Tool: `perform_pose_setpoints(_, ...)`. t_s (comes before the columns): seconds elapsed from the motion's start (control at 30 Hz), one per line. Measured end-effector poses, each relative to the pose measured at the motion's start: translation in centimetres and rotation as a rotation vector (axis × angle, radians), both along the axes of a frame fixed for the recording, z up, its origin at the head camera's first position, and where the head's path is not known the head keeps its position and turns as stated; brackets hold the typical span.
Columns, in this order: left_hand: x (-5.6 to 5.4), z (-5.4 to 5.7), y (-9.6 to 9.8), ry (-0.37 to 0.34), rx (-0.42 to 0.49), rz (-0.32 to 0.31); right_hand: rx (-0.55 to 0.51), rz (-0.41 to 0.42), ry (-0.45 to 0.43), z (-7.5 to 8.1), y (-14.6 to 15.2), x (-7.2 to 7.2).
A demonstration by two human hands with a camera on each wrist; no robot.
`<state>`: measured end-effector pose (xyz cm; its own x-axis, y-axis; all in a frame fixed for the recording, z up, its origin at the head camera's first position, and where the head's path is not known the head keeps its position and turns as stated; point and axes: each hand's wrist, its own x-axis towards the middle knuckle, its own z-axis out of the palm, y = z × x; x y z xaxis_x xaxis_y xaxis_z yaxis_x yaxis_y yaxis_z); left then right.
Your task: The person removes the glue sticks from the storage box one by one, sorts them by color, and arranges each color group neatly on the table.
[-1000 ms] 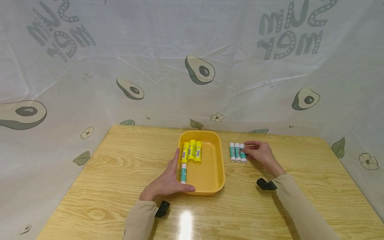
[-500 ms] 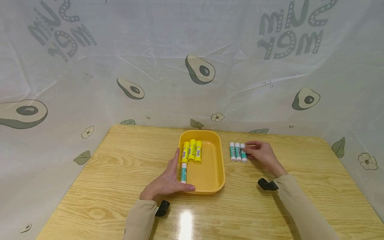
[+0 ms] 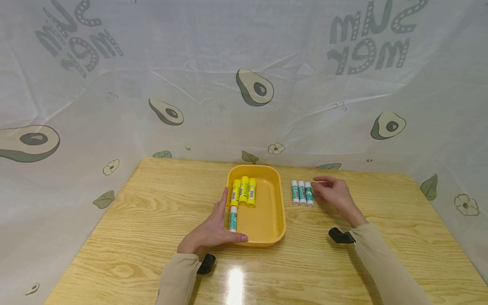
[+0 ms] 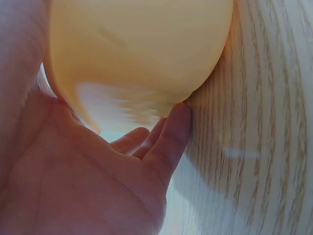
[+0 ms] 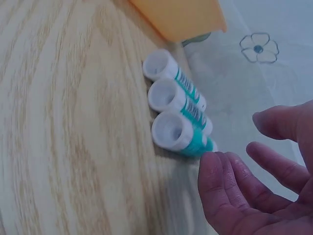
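My left hand [image 3: 211,228] is spread around the near left corner of the yellow tray [image 3: 281,203]. Its fingers lie straight along the outside of the left wall, and the thumb lies along the front rim. Inside the tray are three yellow glue sticks [image 3: 244,190] side by side, with one green-and-white glue stick [image 3: 233,219] in front of them at the left wall. To the tray's right, three green-and-white glue sticks [image 3: 302,193] lie in a row on the table. Just right of them is my right hand [image 3: 335,195], fingers loosely bent, holding nothing; its fingertips are close to the nearest stick [image 5: 181,134].
The wood-grain table [image 3: 152,212] bears everything. Behind it and at the sides hangs a pale cloth [image 3: 206,106] printed with avocados. A black wrist device [image 3: 206,264] sits at the left sleeve, another black wrist device [image 3: 340,236] at the right sleeve.
My right hand has drawn slightly to the right, its fingers coming off the rightmost green-and-white glue stick, whose label now shows. The left hand and the tray stay in place.
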<state>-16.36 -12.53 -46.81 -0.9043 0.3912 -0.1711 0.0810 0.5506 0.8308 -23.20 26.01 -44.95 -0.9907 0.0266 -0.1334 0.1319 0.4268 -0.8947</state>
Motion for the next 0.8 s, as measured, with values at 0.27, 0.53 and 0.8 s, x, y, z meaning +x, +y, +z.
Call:
perform_pose_setpoints(0.27,0.0,-0.1,-0.1,0.003,0.012,-0.003,-0.020,0.002,0.046,1.1,-1.1,0.8)
perform_pose_setpoints(0.53,0.0,-0.1,0.0,-0.016,0.015,0.002,-0.083,0.021,0.091,2.2,-2.5,1.4)
perform_pose_setpoints(0.8,0.0,0.0,0.0,-0.010,0.009,0.002,-0.112,0.081,0.150,3.3,-4.2,2.3)
